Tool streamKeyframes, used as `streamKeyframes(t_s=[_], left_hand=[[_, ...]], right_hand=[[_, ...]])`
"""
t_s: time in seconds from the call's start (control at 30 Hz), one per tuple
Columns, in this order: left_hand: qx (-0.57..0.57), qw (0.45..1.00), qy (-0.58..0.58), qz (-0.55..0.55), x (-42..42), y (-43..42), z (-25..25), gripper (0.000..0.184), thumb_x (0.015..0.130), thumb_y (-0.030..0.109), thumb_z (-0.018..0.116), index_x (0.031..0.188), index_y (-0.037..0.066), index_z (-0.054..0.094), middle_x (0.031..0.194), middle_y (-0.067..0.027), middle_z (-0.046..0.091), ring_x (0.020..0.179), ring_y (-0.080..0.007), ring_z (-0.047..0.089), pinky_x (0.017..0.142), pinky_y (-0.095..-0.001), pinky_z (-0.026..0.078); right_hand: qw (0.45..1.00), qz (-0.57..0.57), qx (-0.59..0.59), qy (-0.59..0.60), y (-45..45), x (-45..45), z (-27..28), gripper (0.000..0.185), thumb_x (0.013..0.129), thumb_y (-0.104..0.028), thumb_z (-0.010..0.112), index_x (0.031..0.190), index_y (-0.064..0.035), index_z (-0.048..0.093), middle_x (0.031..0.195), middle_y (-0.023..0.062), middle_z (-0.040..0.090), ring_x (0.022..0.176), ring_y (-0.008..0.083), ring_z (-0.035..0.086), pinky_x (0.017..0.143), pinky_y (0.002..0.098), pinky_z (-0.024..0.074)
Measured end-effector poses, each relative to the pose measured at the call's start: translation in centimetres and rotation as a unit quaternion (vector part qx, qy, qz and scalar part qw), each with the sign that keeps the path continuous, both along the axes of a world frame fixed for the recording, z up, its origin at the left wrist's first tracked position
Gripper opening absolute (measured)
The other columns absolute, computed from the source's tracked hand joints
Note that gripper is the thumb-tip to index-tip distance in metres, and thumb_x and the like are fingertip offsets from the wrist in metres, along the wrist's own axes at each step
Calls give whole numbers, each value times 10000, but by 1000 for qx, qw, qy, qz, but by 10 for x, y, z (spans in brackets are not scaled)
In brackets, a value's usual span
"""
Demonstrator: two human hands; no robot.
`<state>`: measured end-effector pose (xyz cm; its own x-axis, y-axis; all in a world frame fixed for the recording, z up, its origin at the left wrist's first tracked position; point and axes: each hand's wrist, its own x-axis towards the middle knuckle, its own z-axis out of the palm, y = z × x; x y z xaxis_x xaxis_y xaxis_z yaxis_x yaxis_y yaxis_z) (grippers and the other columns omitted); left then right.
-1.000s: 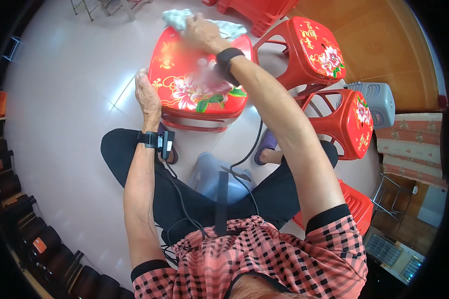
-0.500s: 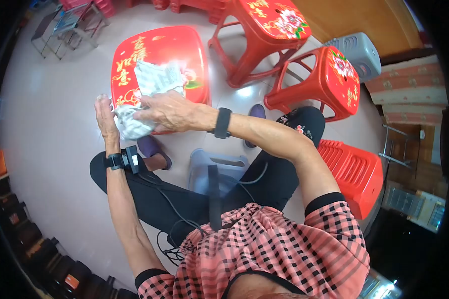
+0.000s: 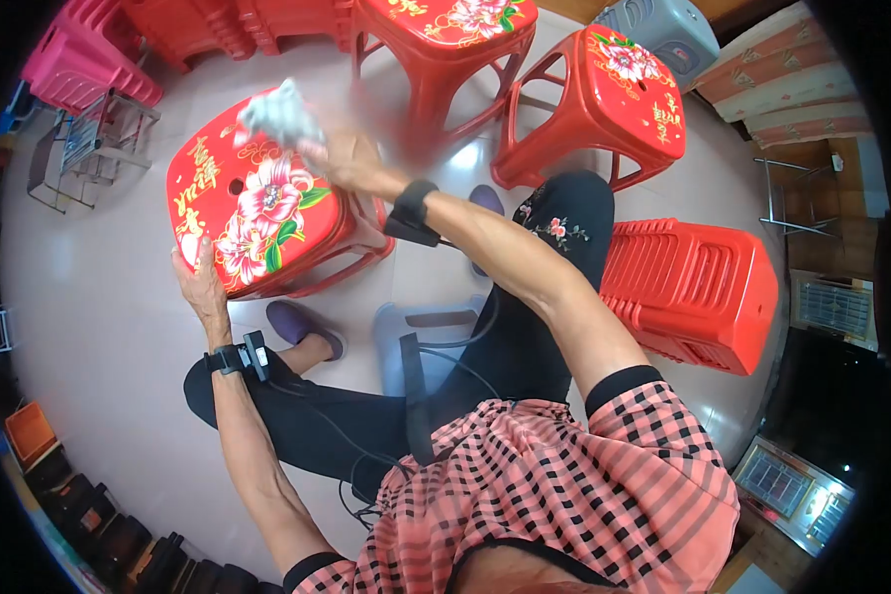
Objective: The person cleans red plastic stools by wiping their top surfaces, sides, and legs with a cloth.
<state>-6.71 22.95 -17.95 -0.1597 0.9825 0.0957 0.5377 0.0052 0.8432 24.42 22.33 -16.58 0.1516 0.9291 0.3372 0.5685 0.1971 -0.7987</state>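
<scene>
In front of me is a red plastic stool point(image 3: 198, 198) with pink flowers and gold writing on its seat. My left hand point(image 3: 203, 282) grips the near-left corner of that seat, its fingers over the edge. A pale, striped cloth point(image 3: 282, 114) is bunched in my right hand point(image 3: 351, 158), over the far-right part of the seat. Both the cloth and the right hand are smeared by motion. Its fingers look closed round the cloth.
Two more red stools, one point(image 3: 445, 69) straight ahead and one point(image 3: 604, 109) to the right, stand beyond my knees. A stack of red stools point(image 3: 693, 287) lies at my right. Pink stools point(image 3: 89, 59) and a metal frame point(image 3: 99, 144) are at the far left.
My right hand and the cloth have swept away to the far side of the seat, uncovering the flowers. My left hand has taken hold of the stool's corner. The stool now sits turned.
</scene>
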Motion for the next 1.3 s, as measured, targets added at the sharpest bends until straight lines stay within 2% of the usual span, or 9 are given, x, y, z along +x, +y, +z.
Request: streamKeyframes(t_s=[0.37,0.5,0.6,0.73,0.8,0.93,1.13,1.2,1.3], left_hand=[[-10,997,66,-25,9,-7,15,606,960,413,533,1301,-76,425,1150,-245,576,1063,-316,567,916,-385,441],[8,995,87,-41,1,-2,4,536,991,360,474,1287,-85,428,1141,-266,573,1052,-351,566,914,-405,436],[43,992,120,-15,5,-5,3,531,988,364,472,1266,-87,440,1132,-267,572,1035,-371,564,910,-418,432],[42,990,135,-25,4,-5,4,526,986,365,475,1260,-83,445,1111,-275,573,1015,-385,566,895,-423,434],[44,990,130,-25,6,-6,8,523,986,367,475,1256,-81,449,1105,-276,574,1008,-384,568,890,-423,435],[11,997,77,-19,3,-4,3,520,985,372,477,1247,-77,459,1105,-269,579,1008,-374,573,887,-421,439],[14,994,108,6,8,-6,9,581,979,402,475,1293,-85,435,1160,-273,569,1063,-372,562,929,-418,427],[12,994,108,-6,8,-5,9,609,976,416,476,1310,-91,420,1185,-279,558,1081,-374,555,942,-418,421],[3,995,96,-9,9,-5,15,629,975,425,477,1322,-95,409,1212,-281,548,1102,-372,549,953,-417,415]], right_hand=[[935,-218,-79,267,-61,-23,-62,437,907,-283,517,1232,7,474,1128,261,592,1069,423,562,925,473,427],[894,-235,-326,197,-115,-23,-141,533,908,-304,521,1338,-11,407,1192,270,577,1121,401,567,950,462,443],[809,-225,-458,291,-122,-13,-128,561,900,-313,534,1338,7,392,1181,290,575,1075,412,593,921,481,468],[858,-163,-418,249,-107,-6,-83,582,875,-282,566,1320,40,374,1125,275,609,1027,415,619,912,464,479],[930,-145,-233,246,-114,-16,-26,551,867,-283,589,1267,39,389,1126,280,598,1061,399,606,926,439,470],[943,-82,-92,309,-121,-46,36,601,807,-205,694,1247,28,358,1210,298,515,1151,387,536,978,438,419],[972,-108,-105,182,-152,-59,-37,621,770,-167,712,1264,-4,373,1231,235,522,1160,387,527,984,442,419],[945,-128,-145,265,-160,-58,-122,602,771,-167,705,1260,-12,390,1215,216,543,1157,380,537,983,436,428],[808,-239,-421,336,-168,-27,-209,555,791,-181,674,1257,-22,418,1177,200,578,1145,353,560,983,416,437]])
